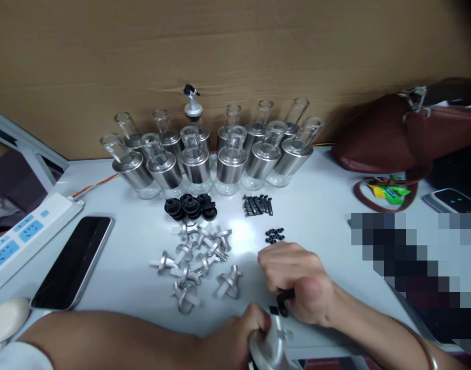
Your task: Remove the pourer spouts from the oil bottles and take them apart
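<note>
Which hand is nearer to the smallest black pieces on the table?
Right: the right hand is just in front of the smallest black pieces; the left hand, holding a silver spout, is farther away, closer to you.

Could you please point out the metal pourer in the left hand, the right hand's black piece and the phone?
Metal pourer (272,341), head view: its silver body.
Black piece (283,304), head view: its exposed part.
Phone (73,263), head view: its dark screen.

Bottles (196,168): twelve, 12 o'clock, two rows of six. Silver pourers (229,285): ten loose toward 7 o'clock, one atop bottle, one held at 5 o'clock. Black stoppers (189,206): heap, uncountable. Phone (72,263): one, 8 o'clock. Brown bag (377,136): one, 2 o'clock.
</note>
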Available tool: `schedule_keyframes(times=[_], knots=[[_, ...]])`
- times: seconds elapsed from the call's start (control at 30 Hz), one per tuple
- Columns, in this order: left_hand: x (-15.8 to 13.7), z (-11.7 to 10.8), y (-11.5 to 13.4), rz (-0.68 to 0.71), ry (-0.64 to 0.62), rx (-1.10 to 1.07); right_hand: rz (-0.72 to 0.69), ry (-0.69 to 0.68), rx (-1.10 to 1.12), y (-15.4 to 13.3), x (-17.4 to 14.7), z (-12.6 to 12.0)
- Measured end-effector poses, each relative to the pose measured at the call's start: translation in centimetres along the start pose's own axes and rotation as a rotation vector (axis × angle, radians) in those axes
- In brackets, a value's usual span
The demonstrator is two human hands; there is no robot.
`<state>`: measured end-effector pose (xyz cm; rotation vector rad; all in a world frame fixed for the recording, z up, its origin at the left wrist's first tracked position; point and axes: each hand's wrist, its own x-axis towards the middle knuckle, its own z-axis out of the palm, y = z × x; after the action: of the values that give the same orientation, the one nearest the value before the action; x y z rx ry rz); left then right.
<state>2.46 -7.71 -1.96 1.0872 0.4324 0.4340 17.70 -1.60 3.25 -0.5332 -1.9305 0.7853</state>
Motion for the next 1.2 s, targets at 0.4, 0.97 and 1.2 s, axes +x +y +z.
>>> schedule_keyframes(times=[0.4,0.97,1.2], knots=[[0.5,0.5,2.6,0.026,0.092,-0.086,0.762,0.15,-0.72,3.3,1.6,-7.9],[0.2,0.1,3.0,0.165,0.267,0.165,0.851,-0.18,-1.101,4.9,0.0,-8.1],[0.5,0.2,3.1,0.143,0.234,0.099,0.862,-0.222,-1.03,4.9,0.2,-8.0]])
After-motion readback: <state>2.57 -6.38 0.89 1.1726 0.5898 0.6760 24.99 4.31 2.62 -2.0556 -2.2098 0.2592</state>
